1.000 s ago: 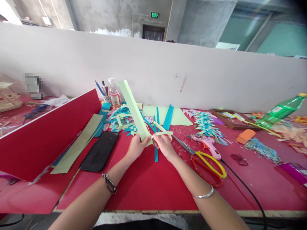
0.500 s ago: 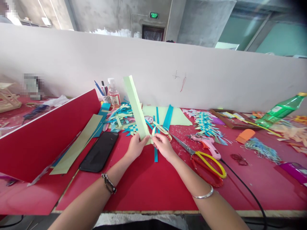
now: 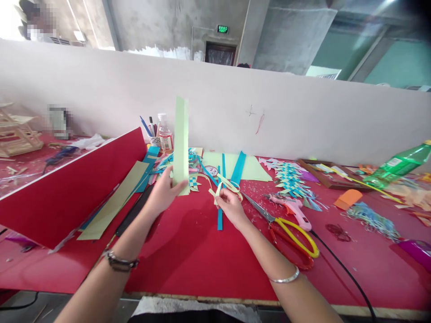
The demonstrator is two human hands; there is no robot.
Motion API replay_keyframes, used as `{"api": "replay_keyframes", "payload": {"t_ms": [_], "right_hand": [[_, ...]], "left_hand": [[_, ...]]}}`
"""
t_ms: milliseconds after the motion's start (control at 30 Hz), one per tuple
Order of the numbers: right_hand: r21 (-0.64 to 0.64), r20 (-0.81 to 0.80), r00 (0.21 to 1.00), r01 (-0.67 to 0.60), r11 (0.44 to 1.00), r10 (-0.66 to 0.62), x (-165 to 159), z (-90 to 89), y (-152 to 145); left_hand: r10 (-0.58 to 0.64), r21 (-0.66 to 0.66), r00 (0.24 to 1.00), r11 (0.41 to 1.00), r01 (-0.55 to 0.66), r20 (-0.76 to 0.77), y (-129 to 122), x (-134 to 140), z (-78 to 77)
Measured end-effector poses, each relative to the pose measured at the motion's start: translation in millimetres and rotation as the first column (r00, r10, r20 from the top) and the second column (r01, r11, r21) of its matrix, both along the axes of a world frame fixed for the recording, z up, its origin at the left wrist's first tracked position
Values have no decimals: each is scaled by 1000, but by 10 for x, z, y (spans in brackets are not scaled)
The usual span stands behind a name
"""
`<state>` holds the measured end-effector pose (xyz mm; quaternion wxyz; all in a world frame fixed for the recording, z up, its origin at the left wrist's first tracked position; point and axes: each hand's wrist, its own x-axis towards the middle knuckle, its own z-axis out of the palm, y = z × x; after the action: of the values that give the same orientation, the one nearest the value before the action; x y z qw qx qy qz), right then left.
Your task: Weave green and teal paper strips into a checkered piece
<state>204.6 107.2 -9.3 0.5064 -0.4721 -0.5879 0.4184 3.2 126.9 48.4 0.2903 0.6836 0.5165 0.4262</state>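
My left hand (image 3: 165, 190) is closed around the lower end of a wide pale green paper strip (image 3: 181, 139), which stands nearly upright. To its right, my right hand (image 3: 229, 205) pinches a narrow pale yellow-green paper strip (image 3: 218, 190) that curls in loops. Just beyond the right hand, thin blue paper strips (image 3: 220, 220) and a wider blue strip (image 3: 239, 167) lie on the red tabletop, partly over a pale green sheet (image 3: 256, 168). A heap of blue, green and pink woven paper pieces (image 3: 194, 181) is partly hidden behind the upright strip.
Large scissors (image 3: 269, 217) with yellow and red handles lie right of my hands, beside a pink glue gun (image 3: 292, 207) and its cord. A red board (image 3: 77, 184) stands at left, near a black phone (image 3: 133, 213). A green bottle (image 3: 400, 163) leans at far right.
My left hand has moved left, away from my right hand, carrying the wide strip, which is now more upright. My right hand keeps the narrow strip. The view has shifted slightly.
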Motion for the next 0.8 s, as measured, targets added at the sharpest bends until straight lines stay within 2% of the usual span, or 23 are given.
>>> {"api": "replay_keyframes", "payload": {"t_ms": [33, 133, 200, 233, 300, 333, 367, 400, 433, 467, 500, 567, 633, 700, 800], "right_hand": [[1, -7, 1000, -13, 1000, 13, -8, -8, 2], [-10, -19, 999, -48, 999, 48, -31, -42, 14], [-16, -19, 998, -61, 998, 60, -41, -62, 22], [-14, -16, 998, -64, 998, 64, -44, -64, 24], [17, 41, 997, -66, 998, 65, -51, -34, 13], [50, 113, 992, -60, 997, 54, -60, 2, -3], [95, 220, 975, -54, 994, 32, -75, 53, -30], [152, 351, 936, -53, 987, -4, -99, 117, -68], [214, 490, 870, -67, 974, -48, -130, 190, -118], [268, 620, 780, -102, 958, -90, -169, 265, -179], [317, 724, 677, -162, 934, -129, -213, 337, -249], [343, 870, 462, -318, 884, -171, -299, 448, -400], [340, 924, 310, -408, 847, -222, -356, 499, -537], [327, 940, 237, -435, 839, -244, -362, 509, -636], [272, 956, 221, -429, 862, -192, -285, 521, -708]], "left_hand": [[9, -1, 997, 1000, -9, -77, -25, -181, 20], [157, -45, 925, 982, -184, -346, -138, -749, 2], [179, -37, 909, 978, -207, -376, -239, -1024, -35], [243, 18, 877, 966, -259, -414, -293, -1097, -49], [481, 281, 732, 876, -391, -482, -394, -1096, -60], [530, 373, 703, 844, -385, -474, -435, -1025, -58], [503, 399, 736, 853, -337, -453, -466, -915, -55], [428, 392, 805, 880, -268, -411, -486, -775, -51], [303, 325, 881, 927, -185, -363, -496, -618, -49], [150, 188, 947, 977, -99, -283, -495, -452, -51], [21, 50, 988, 999, -14, -150, -484, -287, -57], [-153, -162, 983, 972, 168, 100, -437, 6, -86], [-247, -224, 938, 927, 302, 242, -368, 220, -131], [-286, -236, 912, 903, 359, 293, -294, 348, -175], [-275, -249, 875, 886, 392, 397, -201, 408, -198]]}}
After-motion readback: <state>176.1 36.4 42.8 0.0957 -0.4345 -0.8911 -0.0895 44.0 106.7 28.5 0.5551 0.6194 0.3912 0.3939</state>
